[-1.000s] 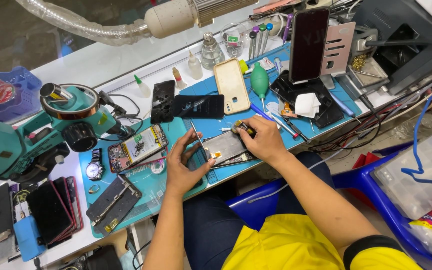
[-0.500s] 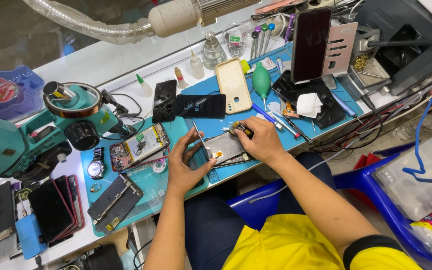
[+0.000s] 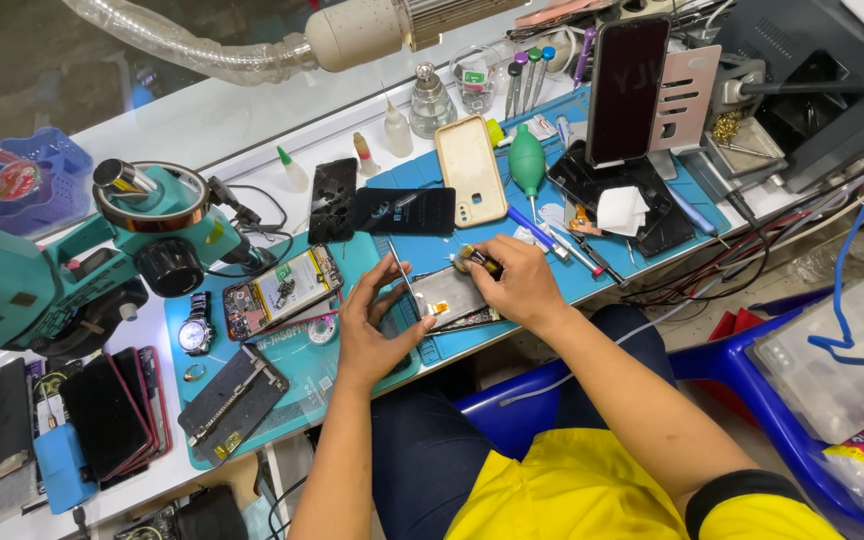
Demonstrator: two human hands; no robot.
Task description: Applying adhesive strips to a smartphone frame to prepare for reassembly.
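Teal and blue mats cover the middle of the bench (image 3: 252, 120), and on the seam between them, close to the bench's near edge, lies an opened phone (image 3: 452, 298) with its silvery inner plate facing up. The person's left hand (image 3: 377, 335) rests at the phone's left end, its fingers pinched around thin metal tweezers (image 3: 404, 272) that slant up and away from the device. The right hand (image 3: 520, 283) sits at the phone's far right corner, fingers curled closed around a small dark tool with a yellowish band (image 3: 477, 260), its tip pressed against the phone's upper edge. Just left of the left hand, another opened phone (image 3: 282, 290) shows its battery and board, with a wristwatch (image 3: 195, 333) beside it toward the bench's left side. A teal microscope (image 3: 62, 270) carrying a roll of amber tape (image 3: 152, 197) stands at the left edge. Behind the hands lie a dark phone (image 3: 404, 211), a beige phone case (image 3: 471, 169) and a green rubber air blower (image 3: 527, 160). Toward the far right corner, a phone with a dark screen (image 3: 628, 88) leans upright on a stand.
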